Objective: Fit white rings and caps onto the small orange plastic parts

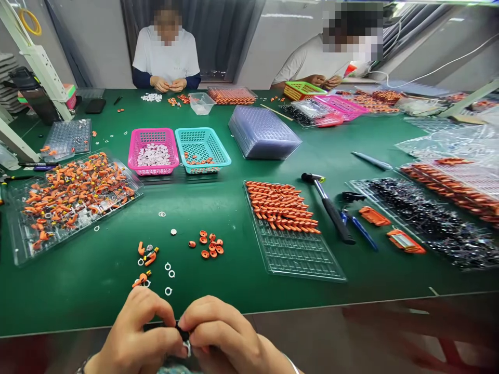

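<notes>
At the table's near edge, my left hand (142,330) and my right hand (228,332) meet in a pinch. Between the fingertips is a small black part (182,331) with a whitish piece below it; fingers cover most of it. Just beyond my left hand lie orange hook-shaped pieces (151,256) with yellow tips, and thin white rings (168,291). Farther out, small orange round caps (212,247) form a loose group. A clear ribbed tray (300,259), partly filled with rows of orange pieces (278,205), lies to the right.
A heaped tray of orange parts (78,192) is at left. Pink (132,165) and turquoise (224,162) baskets stand mid-table beside stacked clear trays (265,135). A hammer (331,210), pliers (362,231) and black parts (429,218) lie right. Two people work across the table.
</notes>
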Demonstrator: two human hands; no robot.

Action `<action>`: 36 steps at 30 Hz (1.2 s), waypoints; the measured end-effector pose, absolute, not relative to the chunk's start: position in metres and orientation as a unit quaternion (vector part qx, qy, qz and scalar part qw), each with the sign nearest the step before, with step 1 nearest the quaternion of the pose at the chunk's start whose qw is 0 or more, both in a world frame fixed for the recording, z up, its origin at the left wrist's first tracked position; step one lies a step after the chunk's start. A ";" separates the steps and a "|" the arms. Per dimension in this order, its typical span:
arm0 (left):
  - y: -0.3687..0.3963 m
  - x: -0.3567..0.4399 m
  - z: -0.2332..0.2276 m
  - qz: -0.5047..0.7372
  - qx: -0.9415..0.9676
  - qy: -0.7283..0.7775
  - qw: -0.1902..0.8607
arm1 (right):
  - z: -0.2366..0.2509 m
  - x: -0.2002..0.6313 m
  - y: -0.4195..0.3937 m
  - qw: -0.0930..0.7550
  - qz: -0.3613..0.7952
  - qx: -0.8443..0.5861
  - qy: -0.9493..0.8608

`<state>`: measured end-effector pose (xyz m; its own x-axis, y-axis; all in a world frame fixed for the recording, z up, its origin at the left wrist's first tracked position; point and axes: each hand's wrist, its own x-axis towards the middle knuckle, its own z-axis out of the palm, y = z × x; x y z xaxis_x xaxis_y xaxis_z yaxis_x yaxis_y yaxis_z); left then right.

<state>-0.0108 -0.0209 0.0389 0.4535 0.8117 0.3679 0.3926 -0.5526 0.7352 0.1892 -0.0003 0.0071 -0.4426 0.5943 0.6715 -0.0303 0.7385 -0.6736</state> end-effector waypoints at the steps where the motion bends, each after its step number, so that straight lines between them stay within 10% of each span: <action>1: -0.020 -0.011 0.038 0.365 0.798 0.377 0.295 | 0.007 0.189 -0.001 0.497 0.320 -0.181 -0.786; 10: -0.002 -0.002 0.044 0.333 0.690 0.382 0.517 | 0.007 0.194 0.001 0.473 0.369 -0.164 -0.783; 36: -0.005 -0.003 0.052 0.308 0.698 0.367 0.532 | 0.011 0.195 -0.001 0.474 0.269 -0.169 -0.821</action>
